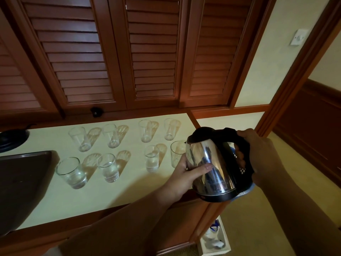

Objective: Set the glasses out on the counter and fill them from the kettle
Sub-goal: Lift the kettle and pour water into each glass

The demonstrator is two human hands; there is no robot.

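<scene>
Kettle (pixel 215 163) tilted, spout pointing left toward near-right glass (pixel 177 154) on counter (pixel 129 191). Right hand (pixel 258 156) grips handle; left hand (pixel 191 170) clasps steel body.

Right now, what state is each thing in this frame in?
Kettle: lifted off the counter, tilted, lid shut.
Right hand: gripping the kettle's handle.
Left hand: pressed to the kettle's side.
Front-row glasses: upright; the left three hold water, the fourth is partly hidden.
Back-row glasses: upright, apparently empty.
Tray: flat on the counter, visible part bare.
Shutter doors: closed.
</scene>
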